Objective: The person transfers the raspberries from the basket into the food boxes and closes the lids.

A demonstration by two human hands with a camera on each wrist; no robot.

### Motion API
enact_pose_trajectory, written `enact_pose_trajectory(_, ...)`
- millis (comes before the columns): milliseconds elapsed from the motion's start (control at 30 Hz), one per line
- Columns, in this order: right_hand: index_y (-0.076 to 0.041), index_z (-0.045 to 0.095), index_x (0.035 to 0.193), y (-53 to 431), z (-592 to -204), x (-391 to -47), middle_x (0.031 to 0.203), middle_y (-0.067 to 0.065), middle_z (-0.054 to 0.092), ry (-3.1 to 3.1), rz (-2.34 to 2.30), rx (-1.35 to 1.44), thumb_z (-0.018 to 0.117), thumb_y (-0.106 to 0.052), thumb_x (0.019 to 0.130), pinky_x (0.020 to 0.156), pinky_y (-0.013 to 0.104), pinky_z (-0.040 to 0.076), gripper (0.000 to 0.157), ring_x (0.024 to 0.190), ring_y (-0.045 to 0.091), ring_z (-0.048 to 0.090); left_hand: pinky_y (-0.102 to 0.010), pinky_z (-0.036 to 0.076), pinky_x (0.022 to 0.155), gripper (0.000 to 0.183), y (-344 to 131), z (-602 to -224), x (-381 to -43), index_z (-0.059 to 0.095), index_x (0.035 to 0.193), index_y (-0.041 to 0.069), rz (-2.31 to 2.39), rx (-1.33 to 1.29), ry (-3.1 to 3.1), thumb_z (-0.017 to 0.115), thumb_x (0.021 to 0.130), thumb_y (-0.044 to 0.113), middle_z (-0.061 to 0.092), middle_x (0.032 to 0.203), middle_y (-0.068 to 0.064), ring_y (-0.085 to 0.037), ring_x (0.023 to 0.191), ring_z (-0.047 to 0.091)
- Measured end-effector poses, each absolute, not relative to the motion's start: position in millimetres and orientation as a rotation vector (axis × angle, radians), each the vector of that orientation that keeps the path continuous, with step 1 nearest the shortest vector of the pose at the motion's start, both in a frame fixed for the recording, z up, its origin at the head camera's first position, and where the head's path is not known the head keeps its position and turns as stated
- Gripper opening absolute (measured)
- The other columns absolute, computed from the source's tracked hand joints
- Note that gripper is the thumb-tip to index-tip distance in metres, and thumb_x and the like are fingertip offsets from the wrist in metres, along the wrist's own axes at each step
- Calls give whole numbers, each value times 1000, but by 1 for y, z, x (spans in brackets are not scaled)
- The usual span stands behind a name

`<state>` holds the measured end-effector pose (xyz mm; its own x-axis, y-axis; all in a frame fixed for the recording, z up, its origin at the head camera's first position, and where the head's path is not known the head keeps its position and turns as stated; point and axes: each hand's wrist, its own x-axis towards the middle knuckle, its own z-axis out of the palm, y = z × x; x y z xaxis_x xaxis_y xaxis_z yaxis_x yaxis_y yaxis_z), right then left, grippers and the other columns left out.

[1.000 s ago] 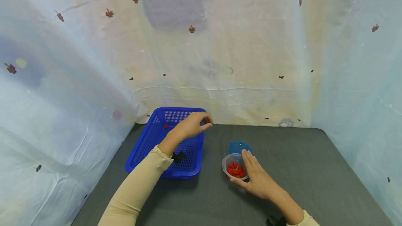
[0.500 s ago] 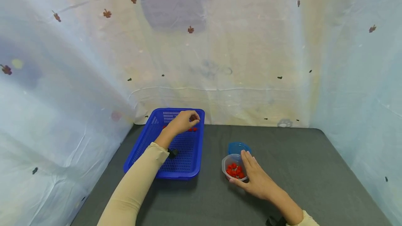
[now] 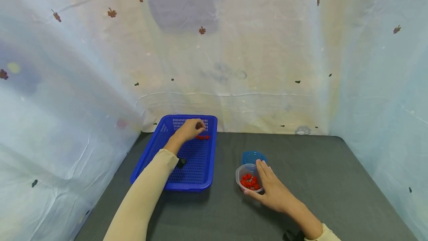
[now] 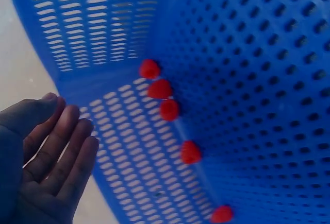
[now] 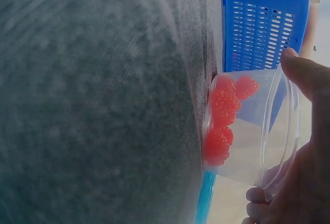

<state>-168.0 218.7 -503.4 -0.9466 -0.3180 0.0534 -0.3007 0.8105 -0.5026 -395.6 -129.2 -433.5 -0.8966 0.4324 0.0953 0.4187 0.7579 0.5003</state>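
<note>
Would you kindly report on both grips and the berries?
Left grip above basket, looks empty. Right grip holding tub. Berries in basket and tub. No obstruction seen.

The basket stands left of the tub of berries.

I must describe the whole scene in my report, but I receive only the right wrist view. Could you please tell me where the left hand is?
Observer: In the head view, the left hand is above the far part of the blue basket.
Operator: Thank you. How many pieces of red fruit are in this basket?
Observer: The left wrist view shows five red berries, along the line where the basket's floor meets a slotted wall.
Operator: And what is the blue strip at the bottom edge of my picture?
Observer: From the head view, it looks like a rounded blue lid, lying just beyond the clear tub.
</note>
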Motion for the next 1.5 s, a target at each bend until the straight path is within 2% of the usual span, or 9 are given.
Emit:
enact_pose_trajectory(200, 0, 15, 171, 219, -501, -167, 178, 21, 15, 2949, -818, -500, 62, -79, 94, 127, 65, 21, 119, 164, 44, 14, -45, 58, 91, 13, -133, -449, -405, 72, 116, 2, 798, 693, 2915, 67, 107, 9, 72, 108, -11, -26, 99, 68)
enact_pose_trajectory(433, 0, 15, 170, 219, -501, -166, 178, 21, 15, 2951, -816, -494, 63, -77, 94, 126, 66, 21, 119, 163, 45, 14, -46, 57, 95, 11, -135, -464, -415, 71, 115, 4, 706, 686, 2944, 68, 106, 9, 73, 109, -10, -26, 102, 68)
enact_pose_trajectory(633, 0, 15, 170, 218, -502, -167, 178, 21, 15, 2954, -818, -496, 63, -77, 94, 126, 65, 22, 119, 163, 44, 15, -48, 55, 103, 16, -136, -470, -418, 71, 120, 3, 632, 639, 2922, 67, 107, 11, 73, 117, -14, -30, 112, 68)
enact_pose_trajectory(900, 0, 15, 170, 218, -502, -167, 178, 21, 15, 2953, -821, -498, 63, -77, 94, 127, 66, 21, 119, 163, 44, 14, -51, 48, 115, 30, -138, -475, -419, 69, 135, 2, 565, 607, 2896, 66, 108, 13, 69, 137, -18, -35, 132, 63)
enact_pose_trajectory(1167, 0, 15, 170, 219, -500, -166, 178, 20, 15, 2943, -830, -507, 62, -77, 95, 126, 67, 23, 118, 163, 45, 15, -52, 48, 115, 28, -137, -477, -416, 70, 133, 3, 559, 640, 2898, 69, 106, 11, 70, 135, -17, -36, 130, 64)
enact_pose_trajectory(1500, -1, 15, 171, 217, -501, -165, 178, 20, 15, 2950, -818, -495, 62, -78, 95, 125, 67, 24, 118, 163, 45, 15, -50, 53, 109, 22, -136, -477, -414, 73, 126, 4, 468, 692, 2910, 70, 105, 11, 73, 128, -15, -32, 122, 68)
